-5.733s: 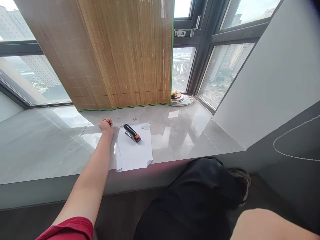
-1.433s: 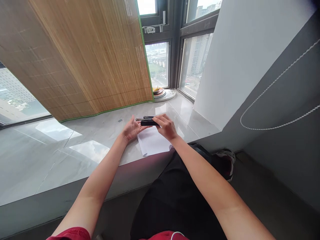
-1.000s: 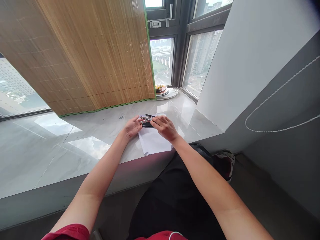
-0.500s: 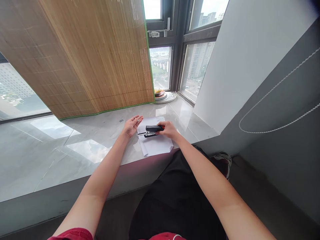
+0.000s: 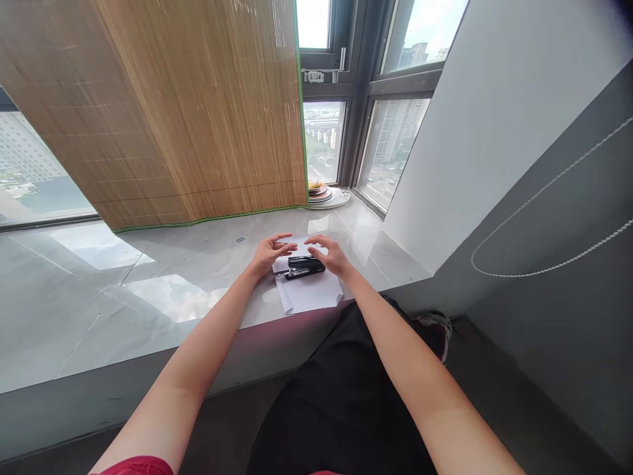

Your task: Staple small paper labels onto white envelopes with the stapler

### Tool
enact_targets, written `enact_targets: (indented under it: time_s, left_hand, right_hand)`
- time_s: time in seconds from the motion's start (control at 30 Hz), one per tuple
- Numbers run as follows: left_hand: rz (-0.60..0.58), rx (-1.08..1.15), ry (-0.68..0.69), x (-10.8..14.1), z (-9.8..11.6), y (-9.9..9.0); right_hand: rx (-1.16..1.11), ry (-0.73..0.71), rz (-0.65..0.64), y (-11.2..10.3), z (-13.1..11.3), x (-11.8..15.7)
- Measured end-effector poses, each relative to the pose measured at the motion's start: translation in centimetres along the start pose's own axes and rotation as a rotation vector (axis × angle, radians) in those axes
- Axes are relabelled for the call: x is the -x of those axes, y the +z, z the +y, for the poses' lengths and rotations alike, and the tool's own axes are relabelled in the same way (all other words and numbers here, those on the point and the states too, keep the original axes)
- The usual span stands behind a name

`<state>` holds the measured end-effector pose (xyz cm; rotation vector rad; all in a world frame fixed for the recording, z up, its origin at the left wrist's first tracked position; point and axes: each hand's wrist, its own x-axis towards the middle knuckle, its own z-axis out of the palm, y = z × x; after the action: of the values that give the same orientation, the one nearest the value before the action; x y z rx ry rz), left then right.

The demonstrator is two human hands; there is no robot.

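A black stapler (image 5: pixel 302 267) lies on white paper (image 5: pixel 312 295) on the window sill, with its metal tray sticking out to the left. My left hand (image 5: pixel 271 254) hovers at the stapler's left end, fingers stretched toward the right and apart from one another. Over the right end is my right hand (image 5: pixel 330 254), its fingers spread and loosely curved, no longer wrapped round the stapler. Whether its thumb touches the stapler I cannot tell. Part of the paper is hidden under the stapler and behind my hands.
A small strip of staples (image 5: pixel 241 239) lies on the glossy sill (image 5: pixel 198 254) to the left. Stacked plates (image 5: pixel 330 198) stand in the window corner beside a hanging bamboo blind (image 5: pixel 208 119). A beaded cord (image 5: pixel 494 272) loops down at the right.
My right hand has let go of the stapler, which now rests on the paper. My left hand has turned and moved right, closer to my right hand. The view has tilted slightly.
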<state>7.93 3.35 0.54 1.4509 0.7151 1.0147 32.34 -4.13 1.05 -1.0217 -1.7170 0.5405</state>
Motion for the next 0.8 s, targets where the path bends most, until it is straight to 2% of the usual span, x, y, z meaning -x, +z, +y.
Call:
enact_targets:
  time_s: [0.13,0.3,0.4,0.6,0.7,0.77,0.8]
  left_hand:
    - [-0.05,-0.055,0.027,-0.2,0.2,0.4]
    - [-0.035,0.006,0.056,-0.9,-0.1,0.2]
    - [-0.022,0.029,0.062,-1.0,-0.4,-0.4]
    - [-0.036,-0.058,0.058,-0.9,-0.7,-0.7]
    - [-0.075,-0.101,0.027,-1.1,-0.1,-0.8]
    - [-0.004,-0.156,0.028,-1.3,0.4,-1.5]
    - [0.095,-0.204,0.047,-1.4,0.6,-2.1]
  right_hand:
    - [0.054,-0.126,-0.063,0.9,-1.0,-2.4]
    - [0.119,-0.166,-0.301,2.0,-1.2,-6.7]
    - [0.132,-0.234,-0.358,2.7,-0.8,-7.6]
    - [0.076,-0.289,-0.275,3.8,0.6,-6.5]
    - [-0.017,-0.244,-0.194,3.4,1.9,-6.7]
    - [-0.107,-0.141,-0.066,2.3,3.5,-7.0]
    - [-0.139,-0.053,0.01,1.5,4.5,-7.1]
